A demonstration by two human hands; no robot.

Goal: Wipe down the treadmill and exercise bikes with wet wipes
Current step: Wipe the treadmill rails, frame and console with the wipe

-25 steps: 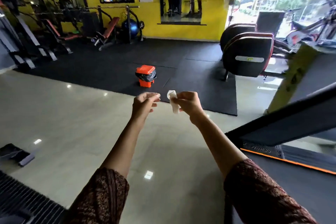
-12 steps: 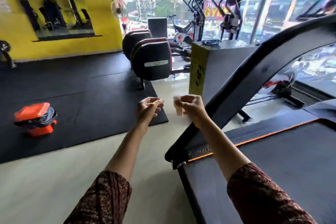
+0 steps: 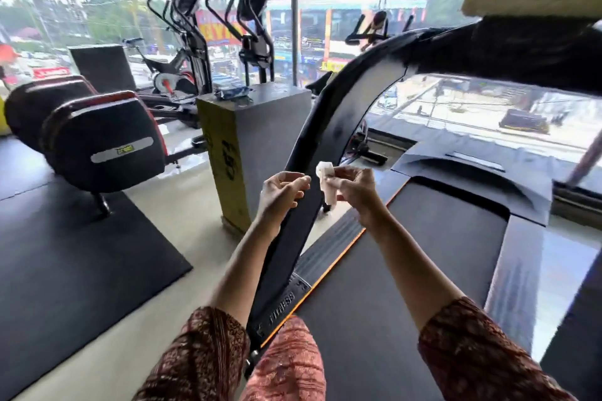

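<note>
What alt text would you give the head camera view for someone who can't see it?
A person's right hand pinches a small white wipe at a black treadmill, the empty left hand close beside it. To the left stand a grey box with a packet on top and exercise machines by big windows.

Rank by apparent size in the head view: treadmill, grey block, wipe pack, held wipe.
Largest: treadmill
Then: grey block
Unranked: wipe pack and held wipe look alike; the wipe is nearer the camera.
</note>
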